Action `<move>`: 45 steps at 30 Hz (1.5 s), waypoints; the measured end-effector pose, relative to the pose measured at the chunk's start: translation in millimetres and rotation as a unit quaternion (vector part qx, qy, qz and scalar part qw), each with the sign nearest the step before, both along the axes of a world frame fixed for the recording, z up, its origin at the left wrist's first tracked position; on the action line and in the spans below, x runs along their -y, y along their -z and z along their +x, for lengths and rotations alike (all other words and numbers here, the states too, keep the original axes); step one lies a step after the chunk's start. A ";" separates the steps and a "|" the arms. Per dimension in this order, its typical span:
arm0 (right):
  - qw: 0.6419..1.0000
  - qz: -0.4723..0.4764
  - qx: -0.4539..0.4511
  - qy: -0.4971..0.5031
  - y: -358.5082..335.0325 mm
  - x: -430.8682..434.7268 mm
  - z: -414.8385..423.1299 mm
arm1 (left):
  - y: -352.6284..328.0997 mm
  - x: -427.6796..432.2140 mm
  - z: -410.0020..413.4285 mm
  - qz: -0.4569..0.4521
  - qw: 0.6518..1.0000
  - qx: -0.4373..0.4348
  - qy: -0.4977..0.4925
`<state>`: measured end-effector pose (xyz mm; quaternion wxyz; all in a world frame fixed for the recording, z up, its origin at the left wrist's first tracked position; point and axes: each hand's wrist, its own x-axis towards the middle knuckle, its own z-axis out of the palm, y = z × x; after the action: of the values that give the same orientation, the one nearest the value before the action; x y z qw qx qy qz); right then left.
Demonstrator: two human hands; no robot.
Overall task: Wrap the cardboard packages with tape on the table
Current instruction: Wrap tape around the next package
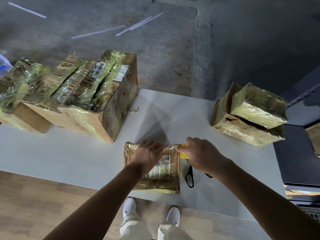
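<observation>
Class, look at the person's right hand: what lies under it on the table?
The right hand grips a yellow tape roll, mostly covered. Beneath it, black scissors show their handles on the table; their blades are hidden by the hand.

front pkg (155, 185) label (163, 168): "079" was legible; other print too blurred.
big box (114, 108) sticker (97, 68): barcode showed, txt unreadable.

Dim room; the white table (52, 153) caught the light, faint shadows fanned across it, glare sat on wrapped packages (83, 87), edges bowed and blurred.
</observation>
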<state>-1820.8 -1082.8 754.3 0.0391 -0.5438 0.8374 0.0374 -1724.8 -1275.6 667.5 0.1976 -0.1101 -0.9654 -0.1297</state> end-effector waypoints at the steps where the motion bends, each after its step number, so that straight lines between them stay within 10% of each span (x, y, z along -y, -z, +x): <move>1: 1.000 -0.001 0.008 -0.001 -0.2 0.2 -0.9 | -0.5 -0.1 -1.1 -0.006 1.000 0.007 -0.005; 11: 0.990 0.006 0.135 0.030 0.1 -47.4 -22.0 | -7.7 -5.9 0.1 -0.042 0.994 0.080 -0.062; 20: 0.993 0.107 0.033 0.031 -3.7 -39.7 -30.0 | -8.7 -6.4 -0.2 -0.025 0.991 0.100 -0.082; 34: 0.995 -0.035 0.076 0.056 47.5 -36.0 -20.9 | -36.7 -49.2 -30.0 -0.010 0.953 0.271 -0.138; 40: 0.989 -0.088 0.098 0.061 27.3 -41.7 -14.8 | -59.4 -41.7 -28.2 0.137 0.950 0.248 -0.128; 45: 0.967 -0.198 0.139 0.078 -20.0 -46.1 -13.9 | -99.2 -4.4 -18.2 0.413 0.881 0.212 -0.091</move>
<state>-1834.8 -1036.8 774.2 0.0495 -0.4735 0.8544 -0.2083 -1743.1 -1271.2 766.7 0.0262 0.1000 -0.8488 -0.5186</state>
